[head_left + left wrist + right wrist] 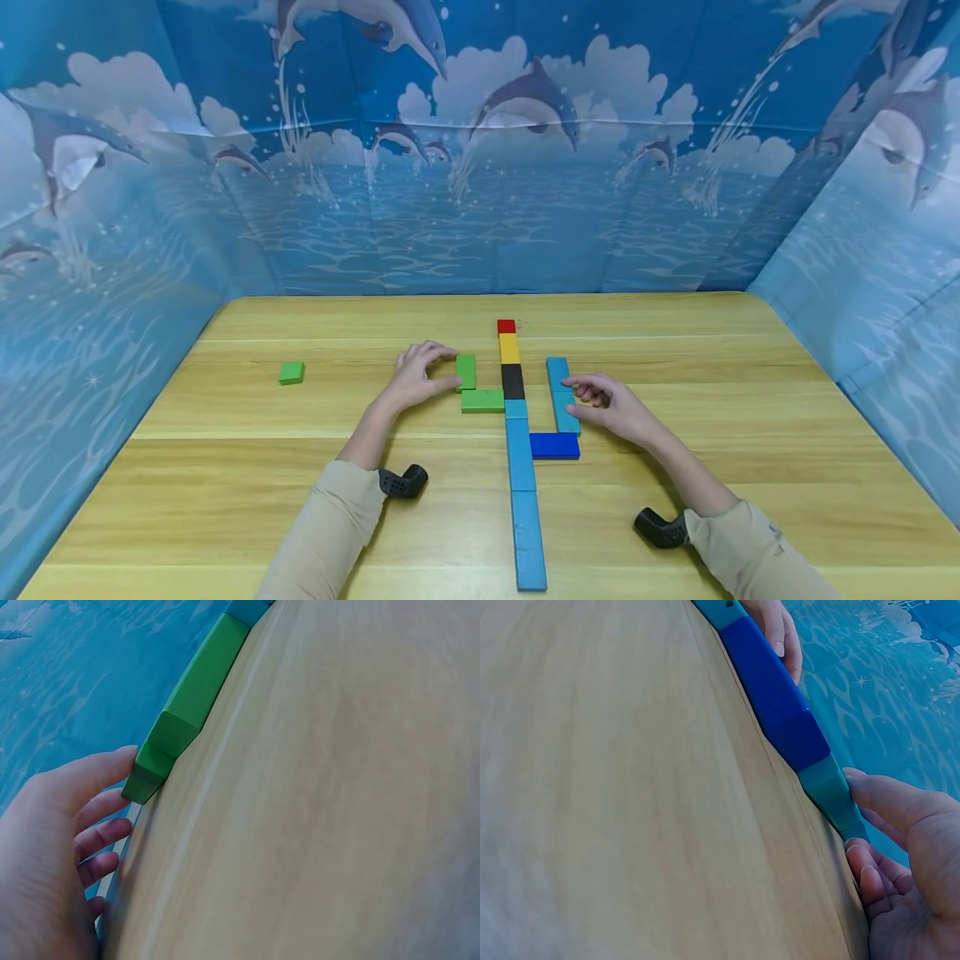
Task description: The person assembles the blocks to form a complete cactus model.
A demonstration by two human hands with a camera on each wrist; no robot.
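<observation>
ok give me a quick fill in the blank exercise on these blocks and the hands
1. The left hand touches the upright ____ block.
2. The right hand touches a light blue block whose near end meets the ____ blue block.
3. At the far end of the centre column lies a ____ block.
4. The yellow block lies between that one and the ____ block.

Missing words: green; dark; red; black

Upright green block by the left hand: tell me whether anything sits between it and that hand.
Nothing visible does. The left hand already touches the upright green block, fingertips against its left side. The flat green block lies just below it, not between them.
</observation>
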